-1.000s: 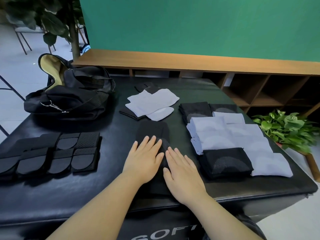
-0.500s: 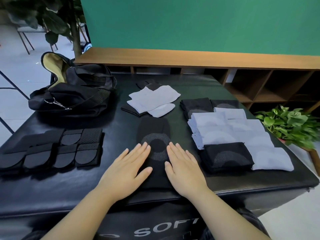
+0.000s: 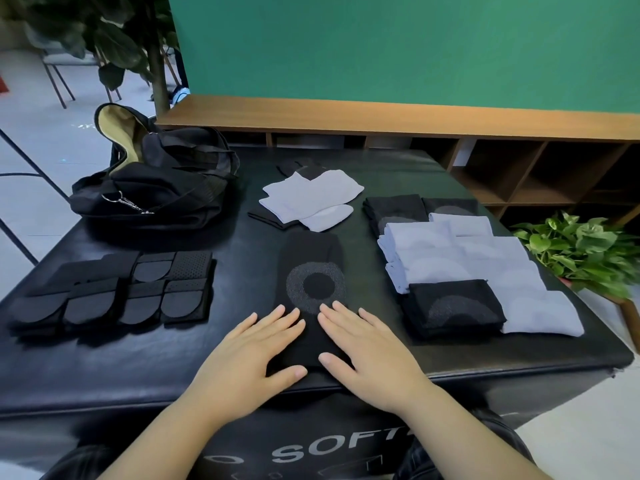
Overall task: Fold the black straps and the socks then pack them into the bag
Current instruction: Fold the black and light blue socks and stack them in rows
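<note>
a flat green wall (image 3: 398, 46) fills the back, with a low wooden shelf unit (image 3: 519, 168) of open cubbies running beneath it. in front sits a black padded table (image 3: 242, 358). leafy potted plant (image 3: 581, 251) at right, a taller dark-leaved tree (image 3: 114, 32) at left, pale floor (image 3: 38, 133) and thin chair legs (image 3: 59, 84) behind.

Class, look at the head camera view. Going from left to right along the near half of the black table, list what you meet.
Folded black straps → left hand → flat black sock → right hand → folded black sock → folded white socks → potted green plant.
</note>
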`<state>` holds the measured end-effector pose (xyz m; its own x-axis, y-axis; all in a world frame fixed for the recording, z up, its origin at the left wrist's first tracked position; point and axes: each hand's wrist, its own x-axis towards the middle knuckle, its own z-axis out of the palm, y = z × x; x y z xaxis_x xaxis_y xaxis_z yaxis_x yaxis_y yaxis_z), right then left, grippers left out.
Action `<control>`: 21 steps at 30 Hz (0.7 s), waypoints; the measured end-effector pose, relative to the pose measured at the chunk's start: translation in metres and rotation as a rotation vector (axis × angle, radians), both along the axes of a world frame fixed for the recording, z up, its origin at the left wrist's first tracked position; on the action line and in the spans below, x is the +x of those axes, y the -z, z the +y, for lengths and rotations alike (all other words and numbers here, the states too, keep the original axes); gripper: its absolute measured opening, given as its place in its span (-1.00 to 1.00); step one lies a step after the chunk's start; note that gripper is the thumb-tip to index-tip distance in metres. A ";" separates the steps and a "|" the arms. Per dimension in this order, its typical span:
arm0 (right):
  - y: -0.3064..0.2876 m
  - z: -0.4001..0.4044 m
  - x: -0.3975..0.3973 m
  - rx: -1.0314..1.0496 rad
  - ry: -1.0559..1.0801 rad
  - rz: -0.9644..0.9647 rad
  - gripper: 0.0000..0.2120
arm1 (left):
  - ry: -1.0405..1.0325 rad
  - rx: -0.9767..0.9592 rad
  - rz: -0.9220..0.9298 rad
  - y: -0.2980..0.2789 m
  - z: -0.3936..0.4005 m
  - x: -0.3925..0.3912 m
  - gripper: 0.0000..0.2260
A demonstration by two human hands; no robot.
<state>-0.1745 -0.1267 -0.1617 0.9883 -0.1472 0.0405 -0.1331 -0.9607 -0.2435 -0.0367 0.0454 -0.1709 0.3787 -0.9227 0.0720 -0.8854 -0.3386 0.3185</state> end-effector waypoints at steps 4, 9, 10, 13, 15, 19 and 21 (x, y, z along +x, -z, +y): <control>0.001 -0.004 -0.007 0.040 -0.027 -0.024 -0.29 | -0.077 -0.140 0.157 0.004 0.001 0.005 -0.10; 0.021 -0.004 -0.021 0.164 0.085 -0.362 -0.64 | -0.173 -0.233 0.250 0.005 0.002 0.002 -0.14; 0.024 -0.003 -0.022 0.175 0.110 -0.416 -0.69 | -0.192 -0.244 0.267 0.004 0.003 0.002 -0.18; 0.021 0.000 -0.019 0.231 0.164 -0.450 -0.75 | -0.263 -0.248 0.339 -0.001 0.002 -0.003 -0.60; 0.018 -0.001 -0.016 0.228 0.180 -0.415 -0.73 | -0.322 -0.250 0.403 -0.006 0.001 -0.006 -0.68; 0.009 -0.001 -0.010 0.265 0.276 -0.405 -0.85 | -0.313 -0.242 0.459 -0.011 0.004 -0.006 -0.48; 0.004 -0.001 -0.005 0.297 0.312 -0.364 -0.89 | -0.298 -0.240 0.481 -0.014 0.004 -0.006 -0.37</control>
